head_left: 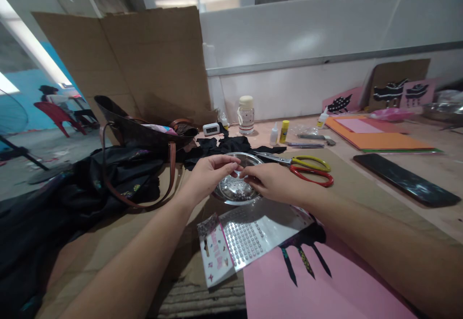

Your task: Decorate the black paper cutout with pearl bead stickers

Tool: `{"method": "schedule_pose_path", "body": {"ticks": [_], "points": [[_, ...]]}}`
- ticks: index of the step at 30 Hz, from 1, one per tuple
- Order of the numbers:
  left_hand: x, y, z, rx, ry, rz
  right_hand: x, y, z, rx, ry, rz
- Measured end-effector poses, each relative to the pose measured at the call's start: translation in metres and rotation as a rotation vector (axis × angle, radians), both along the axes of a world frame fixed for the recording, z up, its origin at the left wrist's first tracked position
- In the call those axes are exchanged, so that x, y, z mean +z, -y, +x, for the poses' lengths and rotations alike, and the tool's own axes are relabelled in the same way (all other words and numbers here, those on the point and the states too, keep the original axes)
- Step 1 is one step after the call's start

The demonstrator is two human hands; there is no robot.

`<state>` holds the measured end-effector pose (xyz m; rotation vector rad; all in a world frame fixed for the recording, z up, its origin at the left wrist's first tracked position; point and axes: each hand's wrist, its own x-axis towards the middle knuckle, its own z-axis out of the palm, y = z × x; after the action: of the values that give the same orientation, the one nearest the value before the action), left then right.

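Observation:
Over a shiny metal bowl [226,199] with small glittery bits in it, my left hand [211,174] and my right hand [265,180] meet almost fingertip to fingertip. Both are closed in a pinch, and whatever they hold is too small to name. Just below the bowl lies a pack of stick-on pearls [244,242] in rows, partly covering pink paper [282,290]. Black cut-out shapes [306,261] with pointed strips rest on that paper, partly under my right forearm. Scissors [311,169] with yellow and red handles lie beside the bowl, to the right.
On the left are a brown handbag [141,131] and black cloth [94,179]. Behind the bowl stand a bottle [246,116], a small clock [211,129] and a yellow glue stick [284,131]. A phone [405,179] and coloured sheets [383,133] lie right. A person sits far left.

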<state>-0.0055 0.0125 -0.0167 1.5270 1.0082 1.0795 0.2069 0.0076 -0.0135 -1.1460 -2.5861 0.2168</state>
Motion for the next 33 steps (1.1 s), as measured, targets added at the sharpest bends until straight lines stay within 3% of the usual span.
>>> {"method": "schedule_pose_path", "body": {"ticks": [8,16,19,27,33], "points": [[0.002,0.002,0.002,-0.018,0.030,0.000,0.002,0.001,-0.001,0.015,0.007,0.008],[0.009,0.006,0.004,-0.026,0.111,-0.113,0.004,0.002,-0.001,0.034,0.007,-0.009],[0.013,0.004,0.000,-0.019,0.116,-0.050,0.006,0.003,-0.001,0.026,0.027,-0.009],[0.027,-0.015,-0.039,0.209,0.013,0.130,0.006,0.005,-0.003,0.068,0.021,0.002],[0.027,-0.028,-0.075,0.203,-0.101,0.032,0.003,0.004,-0.002,0.056,-0.005,-0.049]]}}
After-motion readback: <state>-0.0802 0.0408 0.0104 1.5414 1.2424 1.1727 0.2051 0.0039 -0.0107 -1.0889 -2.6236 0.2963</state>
